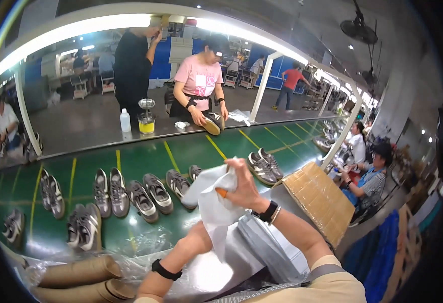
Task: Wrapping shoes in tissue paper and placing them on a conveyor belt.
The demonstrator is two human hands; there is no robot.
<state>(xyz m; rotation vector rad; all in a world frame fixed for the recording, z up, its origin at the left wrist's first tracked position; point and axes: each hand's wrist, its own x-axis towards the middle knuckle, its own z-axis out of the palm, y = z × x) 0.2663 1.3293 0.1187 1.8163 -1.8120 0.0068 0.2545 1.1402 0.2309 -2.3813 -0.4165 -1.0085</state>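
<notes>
Nearest, the left hand (201, 230) is hidden behind white tissue paper (216, 202), its grip impossible to tell; the right hand (239, 184) is clamped on that paper above the desk (262, 252), grey sneakers (150, 194) on the green conveyor (130, 156) beyond

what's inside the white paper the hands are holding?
Cannot tell. The white tissue paper is bunched around both hands. The right hand grips its top; the left hand is hidden behind the sheet. A small orange bit peeks out by the right fingers; anything else is covered.
</notes>
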